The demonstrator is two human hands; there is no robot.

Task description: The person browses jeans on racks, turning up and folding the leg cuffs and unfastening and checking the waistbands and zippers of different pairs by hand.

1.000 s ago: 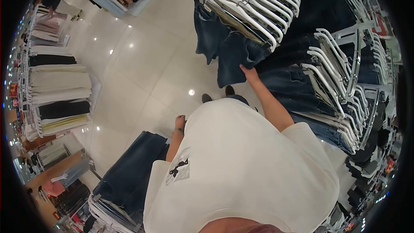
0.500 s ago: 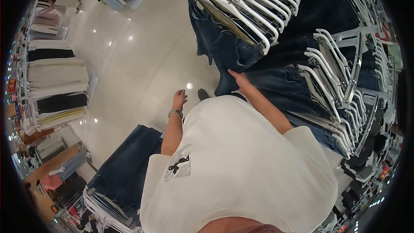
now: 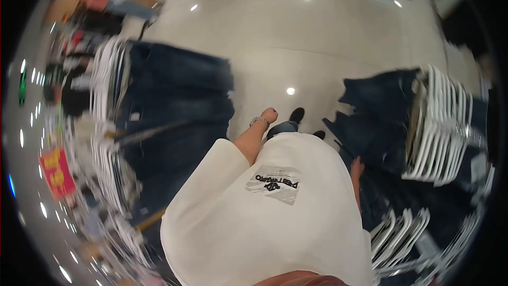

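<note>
My left hand (image 3: 270, 115), with a metal-banded watch (image 3: 259, 122) at the wrist, hangs in front of my body over the floor. Its fingers are curled in, and I see nothing in them. At my right side, my right hand (image 3: 357, 167) is low beside dark blue jeans (image 3: 378, 127) that hang from white hangers (image 3: 438, 127). Blur and the dark denim behind hide its fingers, so whether it touches the jeans is unclear. More dark jeans (image 3: 180, 82) hang on the left, apart from my left hand.
White hangers (image 3: 106, 90) carry the left-hand jeans on a rack. A red and yellow sign (image 3: 57, 173) stands out at far left. More white hangers (image 3: 402, 233) sit at lower right. Pale shiny floor (image 3: 291, 37) runs between the racks, with my dark shoe (image 3: 298, 115) on it.
My view and body have turned to the left, bringing the left jeans rack up alongside me. My right hand, earlier at the hanging jeans' leg, is now lower at my side.
</note>
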